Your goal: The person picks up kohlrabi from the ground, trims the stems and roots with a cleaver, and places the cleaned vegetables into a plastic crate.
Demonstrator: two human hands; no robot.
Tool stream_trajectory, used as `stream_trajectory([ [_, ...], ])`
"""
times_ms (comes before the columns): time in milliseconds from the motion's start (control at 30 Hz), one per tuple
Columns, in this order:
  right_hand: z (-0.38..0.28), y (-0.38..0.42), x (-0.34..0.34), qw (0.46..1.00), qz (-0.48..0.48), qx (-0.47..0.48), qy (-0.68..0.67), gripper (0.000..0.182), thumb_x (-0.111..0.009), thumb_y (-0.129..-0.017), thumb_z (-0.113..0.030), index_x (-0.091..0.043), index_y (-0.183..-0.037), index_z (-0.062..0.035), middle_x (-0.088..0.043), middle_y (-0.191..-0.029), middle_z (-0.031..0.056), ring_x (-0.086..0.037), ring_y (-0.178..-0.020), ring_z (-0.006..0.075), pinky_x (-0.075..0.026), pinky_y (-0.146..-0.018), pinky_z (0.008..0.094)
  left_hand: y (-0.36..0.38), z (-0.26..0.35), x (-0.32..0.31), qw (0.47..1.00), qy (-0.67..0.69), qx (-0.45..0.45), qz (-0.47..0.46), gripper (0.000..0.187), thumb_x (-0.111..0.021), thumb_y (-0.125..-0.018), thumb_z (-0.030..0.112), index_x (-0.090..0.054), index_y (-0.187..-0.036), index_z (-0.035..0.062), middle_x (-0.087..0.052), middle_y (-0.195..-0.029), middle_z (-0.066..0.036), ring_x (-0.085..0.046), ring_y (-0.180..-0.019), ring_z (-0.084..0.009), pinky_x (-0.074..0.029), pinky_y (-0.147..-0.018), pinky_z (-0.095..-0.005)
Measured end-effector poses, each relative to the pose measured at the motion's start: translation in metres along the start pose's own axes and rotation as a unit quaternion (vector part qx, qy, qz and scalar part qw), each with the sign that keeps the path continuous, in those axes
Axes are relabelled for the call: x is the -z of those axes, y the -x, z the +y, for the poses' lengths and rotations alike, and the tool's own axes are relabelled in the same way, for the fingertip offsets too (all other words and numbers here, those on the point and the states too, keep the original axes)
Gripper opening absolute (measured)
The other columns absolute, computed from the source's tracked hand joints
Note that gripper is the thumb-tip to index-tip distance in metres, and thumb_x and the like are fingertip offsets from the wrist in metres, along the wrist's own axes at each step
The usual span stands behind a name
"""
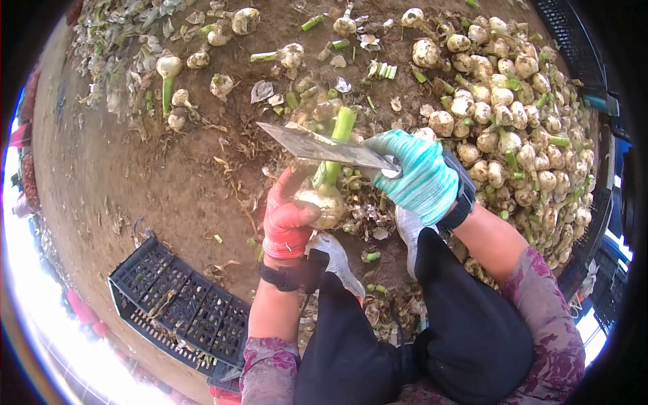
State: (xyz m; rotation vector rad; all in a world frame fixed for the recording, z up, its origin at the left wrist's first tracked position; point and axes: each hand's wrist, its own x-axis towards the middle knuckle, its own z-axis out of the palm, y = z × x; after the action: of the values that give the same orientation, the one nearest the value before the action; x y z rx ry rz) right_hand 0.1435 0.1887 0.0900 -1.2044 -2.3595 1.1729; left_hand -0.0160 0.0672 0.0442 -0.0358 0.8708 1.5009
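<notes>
My left hand (290, 221), in a red glove, is wrapped around a garlic bulb (325, 204) low in front of me. The bulb's thick green stalk points up and away. In a teal glove, my right hand (415, 174) grips a knife by its handle end, fingers closed. The broad, dirt-smeared knife blade (324, 146) reaches left across the stalk, overlapping it partway up in this view. The handle itself is mostly hidden inside the glove.
A large heap of trimmed garlic bulbs (513, 115) lies to the right, beside black crates (580, 40). Cut stalks and peelings litter the dirt floor (175, 182). A black plastic crate (182, 297) sits at lower left. Leafy garlic waste (111, 61) is piled at upper left.
</notes>
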Motion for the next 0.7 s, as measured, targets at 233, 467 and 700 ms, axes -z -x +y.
stream_trajectory([
  [233,0.019,-0.004,-0.002,0.999,-0.021,0.03,-0.028,0.02,-0.06,-0.068,-0.016,-0.059,-0.086,-0.0065,-0.057,-0.07,0.0131,-0.057,-0.065,0.0302,-0.045,-0.057,0.0362,-0.004,0.001,0.001,0.999,0.029,0.021,-0.006,0.066,-0.07,-0.049,0.002,-0.048,-0.111,-0.0008,-0.053,-0.107,-0.013,-0.055,-0.092,-0.03,-0.047,-0.078,-0.0409],
  [467,0.064,0.014,-0.006,0.976,0.037,-0.216,-0.011,0.026,-0.068,-0.063,-0.018,-0.059,-0.083,-0.005,-0.058,-0.076,0.0143,-0.057,-0.069,0.0285,-0.046,-0.061,0.0344,-0.025,0.023,-0.039,0.99,-0.139,-0.003,0.035,0.056,-0.057,-0.065,0.001,-0.039,-0.118,-0.0043,-0.054,-0.103,-0.016,-0.058,-0.082,-0.0189,-0.048,-0.071,-0.0265],
  [700,0.048,-0.001,-0.001,0.935,-0.004,-0.274,-0.224,0.018,-0.065,-0.067,-0.008,-0.06,-0.083,-0.0015,-0.061,-0.071,0.0037,-0.053,-0.063,0.0093,-0.043,-0.058,0.024,-0.06,0.053,-0.055,0.884,-0.425,-0.169,-0.091,0.039,-0.058,-0.073,-0.001,-0.049,-0.111,0.0021,-0.056,-0.099,-0.006,-0.054,-0.077,-0.0102,-0.046,-0.072,-0.0225],
])
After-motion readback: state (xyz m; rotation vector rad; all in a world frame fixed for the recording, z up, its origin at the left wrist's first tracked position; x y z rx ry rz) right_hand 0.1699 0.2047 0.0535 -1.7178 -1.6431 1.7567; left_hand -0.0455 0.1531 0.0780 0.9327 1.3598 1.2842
